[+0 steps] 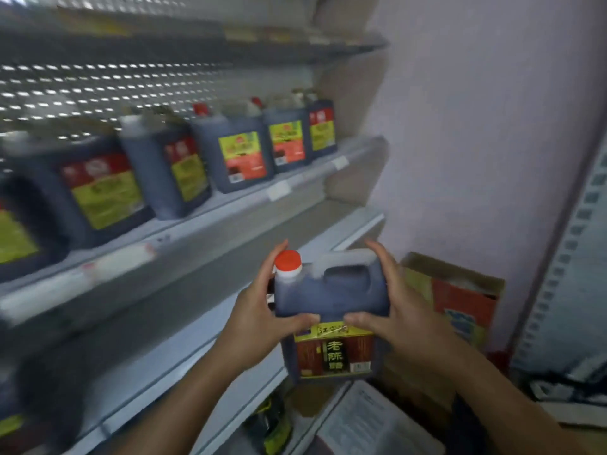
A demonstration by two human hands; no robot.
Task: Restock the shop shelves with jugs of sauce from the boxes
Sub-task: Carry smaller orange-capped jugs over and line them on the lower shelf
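A dark sauce jug (331, 297) with a red cap, a moulded handle and a brown-and-yellow label is held upright in the air in front of the shelves. My left hand (259, 310) grips its left side, thumb across the front. My right hand (397, 307) grips the right side, fingers over the handle end. Several dark jugs (233, 152) with red and yellow labels stand in a row on the upper shelf (285, 182). The lower shelf (348, 224) lies just behind the held jug.
An open cardboard box (460, 297) with a red and yellow print stands on the floor at the right, against the pale wall (476, 126). A white paper sheet (368, 418) lies below. A perforated metal upright (571, 257) leans at the far right.
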